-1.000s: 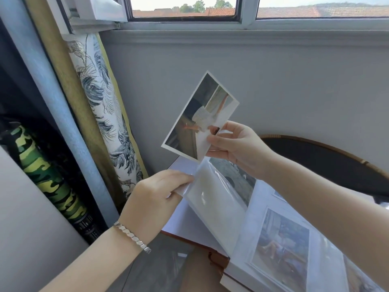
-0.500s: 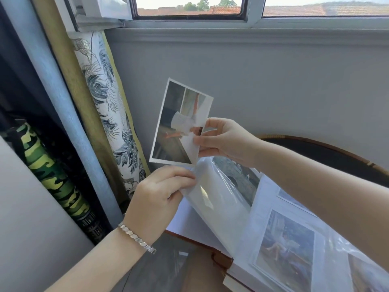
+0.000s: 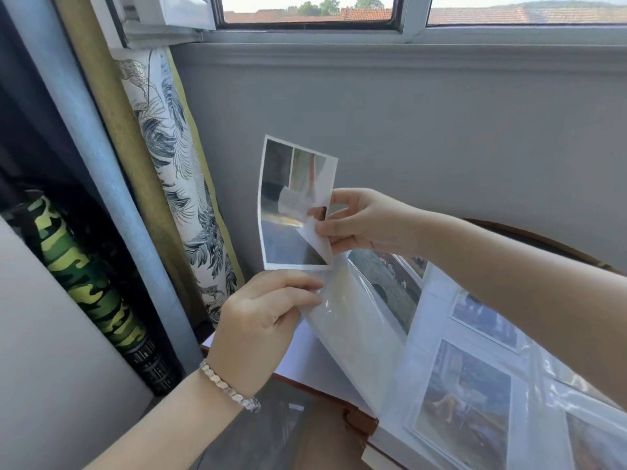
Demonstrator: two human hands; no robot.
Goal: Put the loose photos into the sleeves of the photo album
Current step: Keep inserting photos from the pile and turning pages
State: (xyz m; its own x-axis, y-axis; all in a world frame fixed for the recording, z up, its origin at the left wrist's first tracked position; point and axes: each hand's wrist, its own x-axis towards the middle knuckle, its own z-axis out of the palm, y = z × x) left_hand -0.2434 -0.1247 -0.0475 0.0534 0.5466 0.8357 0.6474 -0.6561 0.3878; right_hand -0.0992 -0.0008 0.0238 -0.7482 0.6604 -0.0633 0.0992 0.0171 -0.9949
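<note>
A loose photo (image 3: 288, 205) with a white border stands nearly upright in front of the grey wall; my right hand (image 3: 366, 222) pinches its right edge. Just below it, my left hand (image 3: 261, 323) pinches the top corner of a lifted clear sleeve page (image 3: 353, 327) of the photo album (image 3: 475, 385). The photo's bottom edge sits right above the sleeve's opening. The album lies open at the lower right, and several of its sleeves hold photos. I wear a silver bracelet on my left wrist.
A grey wall and a window sill run behind the hands. At the left stand a leaf-patterned roll (image 3: 176, 184), a pale blue pole (image 3: 112, 184) and a green camouflage roll (image 3: 91, 290). A dark round rim (image 3: 556, 242) shows behind my right arm.
My right hand has turned the photo from tilted to nearly upright and brought it left and down toward the sleeve. My left hand keeps hold of the sleeve page.
</note>
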